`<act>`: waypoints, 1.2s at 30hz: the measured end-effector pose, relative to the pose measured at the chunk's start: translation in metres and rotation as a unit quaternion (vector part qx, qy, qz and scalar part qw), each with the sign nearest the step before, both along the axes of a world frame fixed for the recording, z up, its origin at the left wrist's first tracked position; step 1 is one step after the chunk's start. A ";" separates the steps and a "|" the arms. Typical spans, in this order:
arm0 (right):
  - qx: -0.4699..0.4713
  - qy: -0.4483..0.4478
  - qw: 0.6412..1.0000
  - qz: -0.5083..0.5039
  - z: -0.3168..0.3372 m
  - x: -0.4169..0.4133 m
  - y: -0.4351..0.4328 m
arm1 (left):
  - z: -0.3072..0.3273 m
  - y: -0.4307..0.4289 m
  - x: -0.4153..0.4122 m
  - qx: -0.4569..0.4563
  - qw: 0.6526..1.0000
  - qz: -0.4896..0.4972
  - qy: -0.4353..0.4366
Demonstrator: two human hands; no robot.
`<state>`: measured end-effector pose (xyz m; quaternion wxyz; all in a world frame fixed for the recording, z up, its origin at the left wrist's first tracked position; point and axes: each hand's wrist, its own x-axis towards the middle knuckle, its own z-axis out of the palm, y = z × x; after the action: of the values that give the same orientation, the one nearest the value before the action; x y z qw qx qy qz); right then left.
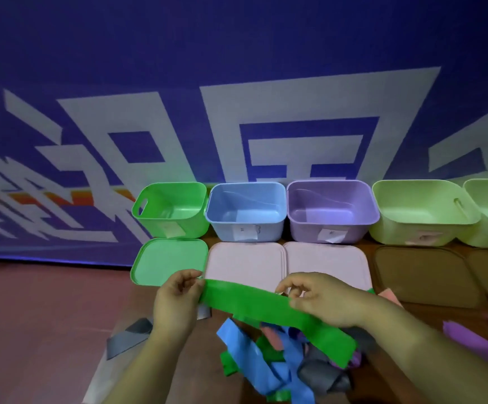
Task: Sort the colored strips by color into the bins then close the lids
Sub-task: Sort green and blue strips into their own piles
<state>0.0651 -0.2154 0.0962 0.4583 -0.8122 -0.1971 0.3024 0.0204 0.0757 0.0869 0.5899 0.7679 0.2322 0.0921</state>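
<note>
Green strip hangs over the mixed pile, pinched at one end by the fingers of my left hand and mid-length by my right hand, so I judge sorting has barely begun: next, carry it to the green bin at 11 o'clock.

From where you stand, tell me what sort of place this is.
Probably a staged sorting station, not a home or shop: a row of open pastel plastic bins with paper labels, their flat lids laid in front, a tall blue printed banner behind, and a pile of coloured strips.
</note>
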 end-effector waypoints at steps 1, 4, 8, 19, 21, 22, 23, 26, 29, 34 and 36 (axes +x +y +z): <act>0.005 0.011 1.000 0.009 -0.004 -0.003 0.013 | -0.006 0.015 -0.008 -0.014 1.000 0.013 0.008; -0.003 0.032 0.999 0.041 -0.016 -0.014 0.057 | -0.023 0.061 -0.034 -0.022 0.998 0.040 0.036; -0.038 0.034 0.996 0.071 -0.042 -0.030 0.117 | -0.053 0.118 -0.073 0.035 0.994 0.061 0.083; -0.182 0.003 0.977 0.107 -0.111 -0.057 0.243 | -0.116 0.216 -0.145 0.076 0.969 0.092 0.218; -0.202 0.007 0.973 0.114 -0.114 -0.058 0.258 | -0.123 0.224 -0.146 0.092 0.964 0.089 0.232; -0.211 0.003 0.970 0.119 -0.115 -0.058 0.264 | -0.126 0.226 -0.145 0.094 0.963 0.087 0.238; -0.222 -0.004 0.967 0.121 -0.116 -0.058 0.269 | -0.128 0.228 -0.144 0.097 0.961 0.086 0.244; -0.248 -0.041 0.963 0.100 -0.119 -0.057 0.275 | -0.136 0.233 -0.143 0.139 0.955 0.051 0.256; -0.262 -0.086 0.957 0.093 -0.119 -0.057 0.270 | -0.143 0.234 -0.143 0.194 0.946 0.000 0.260; -0.261 -0.142 0.951 0.087 -0.114 -0.062 0.250 | -0.140 0.219 -0.138 0.266 0.933 -0.074 0.230; -0.257 -0.152 0.951 0.084 -0.114 -0.066 0.239 | -0.136 0.208 -0.134 0.274 0.933 -0.113 0.205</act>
<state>-0.0012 0.0239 -0.0178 0.1713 -0.9195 -0.2469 0.2534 -0.1137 0.2833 -0.0491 0.3025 0.9232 0.2249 -0.0744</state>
